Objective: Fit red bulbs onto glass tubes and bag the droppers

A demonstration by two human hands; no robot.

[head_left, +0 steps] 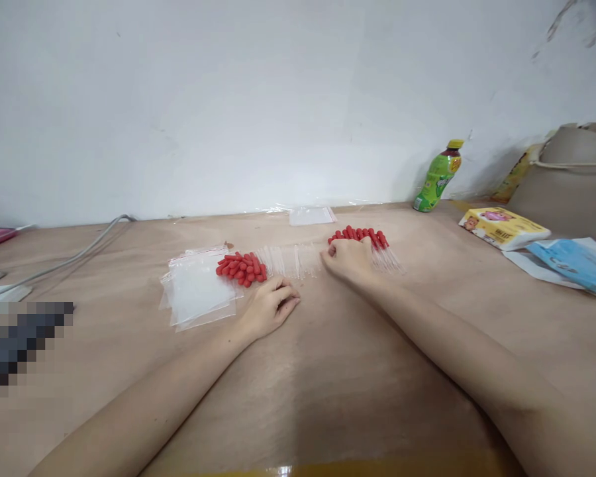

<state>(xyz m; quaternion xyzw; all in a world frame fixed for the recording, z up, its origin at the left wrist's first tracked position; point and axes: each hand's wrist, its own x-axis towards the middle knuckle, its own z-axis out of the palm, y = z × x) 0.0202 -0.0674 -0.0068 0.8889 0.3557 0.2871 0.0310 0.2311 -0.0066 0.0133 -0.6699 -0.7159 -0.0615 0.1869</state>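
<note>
left forearm (179, 384) bare, angled up-right from bottom left, left hand (273, 308) palm down, fingers loosely curled, thumb tucked near index, right forearm (442, 331) bare, angled up-left, right hand (348, 258) farther out, fingers bent, grip unclear, 2 hands apart

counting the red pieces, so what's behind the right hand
Just beyond the right hand, a row of red pieces shows, with thin clear sticks reaching nearer on its right side. Whatever the palm and fingers cover cannot be seen, so a full count isn't possible.
</note>
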